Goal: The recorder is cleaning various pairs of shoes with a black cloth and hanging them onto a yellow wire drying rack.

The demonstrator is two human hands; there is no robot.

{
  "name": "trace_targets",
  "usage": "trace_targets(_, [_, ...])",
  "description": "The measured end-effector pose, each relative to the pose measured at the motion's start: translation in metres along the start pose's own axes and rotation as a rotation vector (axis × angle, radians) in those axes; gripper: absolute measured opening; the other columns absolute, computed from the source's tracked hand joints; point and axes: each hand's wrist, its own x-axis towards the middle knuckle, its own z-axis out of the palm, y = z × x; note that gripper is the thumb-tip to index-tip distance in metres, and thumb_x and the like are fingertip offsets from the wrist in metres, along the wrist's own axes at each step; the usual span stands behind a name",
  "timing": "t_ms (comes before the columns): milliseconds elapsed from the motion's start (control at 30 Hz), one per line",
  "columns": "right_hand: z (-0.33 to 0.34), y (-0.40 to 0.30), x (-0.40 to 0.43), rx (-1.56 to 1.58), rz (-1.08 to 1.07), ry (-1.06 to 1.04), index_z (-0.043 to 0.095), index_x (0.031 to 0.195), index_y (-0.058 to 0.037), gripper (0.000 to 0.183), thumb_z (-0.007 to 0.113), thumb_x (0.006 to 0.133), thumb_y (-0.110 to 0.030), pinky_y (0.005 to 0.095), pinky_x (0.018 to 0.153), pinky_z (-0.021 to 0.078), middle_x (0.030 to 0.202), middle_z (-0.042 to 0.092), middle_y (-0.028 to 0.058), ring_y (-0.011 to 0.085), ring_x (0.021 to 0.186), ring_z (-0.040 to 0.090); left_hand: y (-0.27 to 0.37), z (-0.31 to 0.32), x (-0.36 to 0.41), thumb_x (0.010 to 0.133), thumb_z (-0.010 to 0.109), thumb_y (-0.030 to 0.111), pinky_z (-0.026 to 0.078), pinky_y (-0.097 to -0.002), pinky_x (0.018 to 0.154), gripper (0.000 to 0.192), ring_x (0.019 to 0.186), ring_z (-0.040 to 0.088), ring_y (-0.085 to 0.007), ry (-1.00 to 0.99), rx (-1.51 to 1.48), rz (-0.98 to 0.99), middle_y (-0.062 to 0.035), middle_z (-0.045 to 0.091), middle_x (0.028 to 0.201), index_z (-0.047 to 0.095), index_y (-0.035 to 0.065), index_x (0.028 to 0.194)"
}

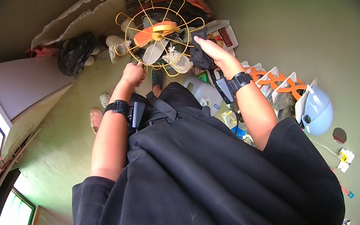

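Note:
A yellow wire stand [157, 37] with a round ring and looped hooks rises in front of me. My left hand [134, 74] is closed at the near left of its ring, thumb against the wire. Beside the ring's right edge, my right hand [212, 49] grips a dark cloth item [199, 54]; most of its fingers are hidden. Below and behind the wires lie an orange item [145, 36], a pale oval item [154, 52] and a white laced shoe [178, 60].
A grey-white cabinet [34, 84] stands at left, with a black plastic bag [77, 54] beyond it. On the right are an open white box [231, 33], an orange and white rack [277, 82] and a light blue helmet [318, 109]. A translucent jug [203, 90] sits near my legs.

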Motion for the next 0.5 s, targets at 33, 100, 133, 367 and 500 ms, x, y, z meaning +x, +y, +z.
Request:
trace_targets(33, [0.002,-0.001,0.003,-0.013,-0.002,-0.006,0.058,0.116,0.0008,0.039,0.051,0.096,-0.033,0.0314,0.088,0.0492,0.113,0.063,0.0096,0.0183,0.097,0.063,-0.001,0.001,0.001,0.100,0.040,0.038,0.027,-0.0309,0.035,0.047,0.037,0.035,-0.0140,0.003,-0.021,0.013,-0.0023,0.044,0.051,0.057,0.0007,0.076])
trace_targets(100, [0.001,-0.004,0.001,0.123,0.095,-0.018,0.059,0.112,-0.0001,0.033,0.054,0.095,-0.028,0.0351,0.089,0.0503,0.110,0.064,0.0110,0.0208,0.097,0.064,-0.003,0.002,0.002,0.100,0.040,0.037,0.027,-0.0310,0.035,0.047,0.037,0.036,-0.0141,0.007,-0.051,0.025,-0.0023,0.045,0.051,0.058,0.0012,0.076])
trace_targets(133, [0.002,-0.005,-0.002,0.269,0.192,-0.023,0.060,0.108,-0.0010,0.026,0.057,0.093,-0.023,0.0387,0.090,0.0515,0.107,0.065,0.0124,0.0233,0.097,0.064,-0.004,0.003,0.001,0.100,0.040,0.036,0.027,-0.0310,0.035,0.046,0.037,0.036,-0.0141,0.001,-0.031,0.039,-0.0021,0.045,0.051,0.058,0.0017,0.075])
trace_targets(367, [0.011,0.021,-0.014,0.968,0.322,-0.147,0.060,0.107,-0.0044,0.024,0.066,0.086,-0.016,0.0544,0.099,0.0437,0.109,0.066,0.0136,0.0321,0.103,0.062,-0.013,0.001,0.009,0.100,0.041,0.035,0.029,-0.0316,0.035,0.045,0.037,0.036,-0.0138,-0.010,-0.052,0.018,-0.0017,0.047,0.051,0.059,0.0029,0.074])
trace_targets(500, [0.000,0.030,0.008,0.690,0.254,-0.202,0.059,0.103,0.0024,0.022,0.063,0.085,-0.008,0.0486,0.088,0.0530,0.102,0.066,0.0171,0.0299,0.094,0.066,-0.004,0.008,-0.002,0.100,0.041,0.034,0.030,-0.0323,0.035,0.045,0.037,0.038,-0.0147,0.028,0.061,0.016,-0.0020,0.049,0.052,0.060,0.0028,0.075])
